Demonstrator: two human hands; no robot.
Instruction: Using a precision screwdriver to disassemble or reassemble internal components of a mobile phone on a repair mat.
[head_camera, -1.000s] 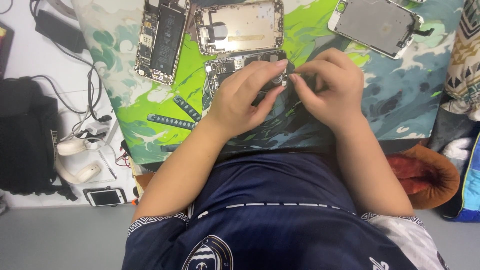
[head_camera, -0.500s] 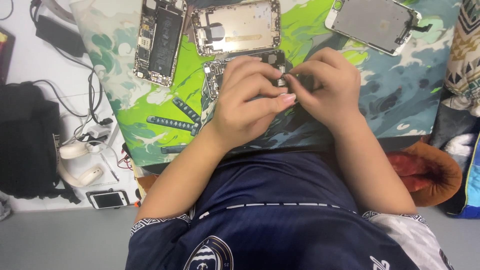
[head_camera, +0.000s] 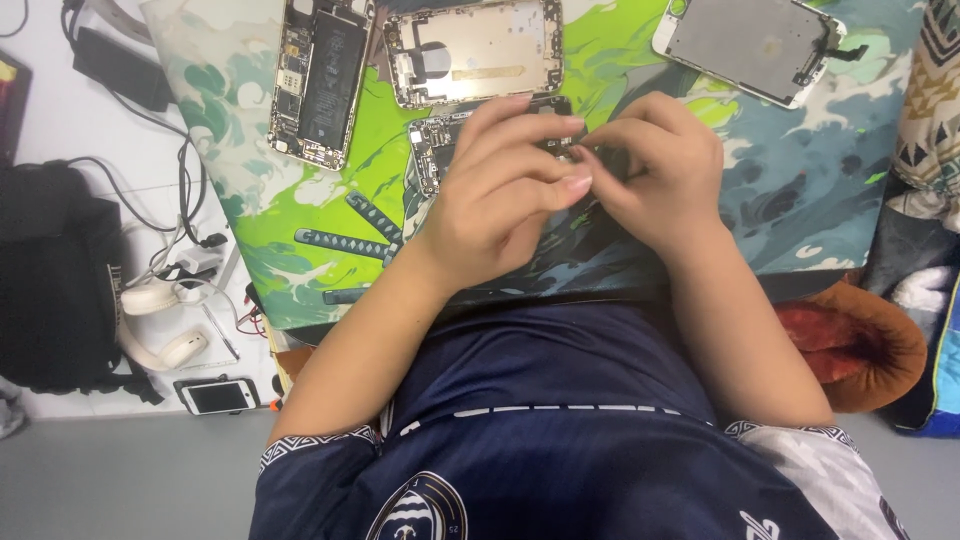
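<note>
- Far left, off the mat: a black bag (head_camera: 55, 280) is sitting on the white desk (head_camera: 40, 90), with cream headphones (head_camera: 160, 320), loose cables and a small white phone (head_camera: 218, 397) lying nearby.
- On the green and blue patterned mat (head_camera: 800, 200): an opened phone body (head_camera: 318, 80) is showing its black battery and boards; just beside it a gold rear housing (head_camera: 475, 52) is lying gutted; well to the right a detached screen panel (head_camera: 750, 45) is lying face down.
- Below the gold housing, a small phone circuit board (head_camera: 432, 150) is resting on the mat, its right part hidden under the hands.
- Left hand (head_camera: 500, 200) is curling over that board, fingers (head_camera: 570, 182) bent in and nearly closed, thumb and forefinger meeting the other hand's tips. Something tiny seems pinched there; what it is cannot be told.
- Right hand (head_camera: 665, 175) is mirroring it, fingers drawn tight together at the same spot, tips touching the left hand's.
- Handling judgement: the board is looking light, thin, stiff and fragile, with exposed components and probably delicate connectors. Best taken by its bare edges, not by the populated face; small parts off it would be slippery and easily lost.
- Far right: an orange-rimmed cushion (head_camera: 870, 340) and patterned cloth (head_camera: 930, 90) are lying at the desk edge.
</note>
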